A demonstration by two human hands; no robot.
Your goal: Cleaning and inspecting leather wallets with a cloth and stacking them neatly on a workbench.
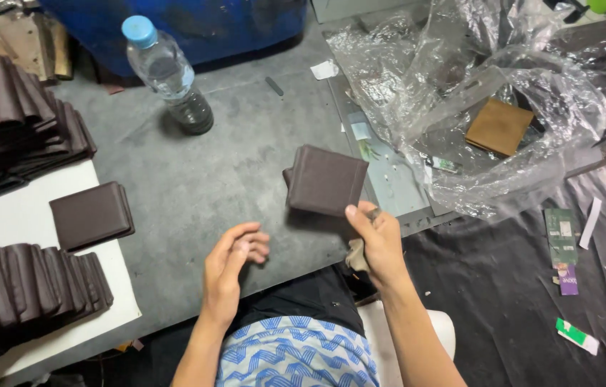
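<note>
- Left hand (pixel 233 259): empty, fingers loosely curled, hovering nr table edge.
- Right hand (pixel 378 240): pinches dark brown wallet (pixel 326 180) by its corner, lifted for viewing.
- Wallet stacks (pixel 13 122): sorted at left.

A clear plastic water bottle (pixel 168 75) with a blue cap stands on the grey bench (pixel 195 186), near its far edge. To the left, a white board (pixel 31 208) carries 1 dark brown folded wallet (pixel 92 215) lying flat, with stacks of dark brown wallets behind it (pixel 13 118) and in front of it (pixel 27 283). On the right, crumpled clear plastic wrap (pixel 503 93) lies around a tan wallet (pixel 499 127). Small paper tags (pixel 562 236) and scraps are scattered on the black sheet (pixel 518 308) at lower right. A blue container (pixel 195 25) sits beyond the bottle
</note>
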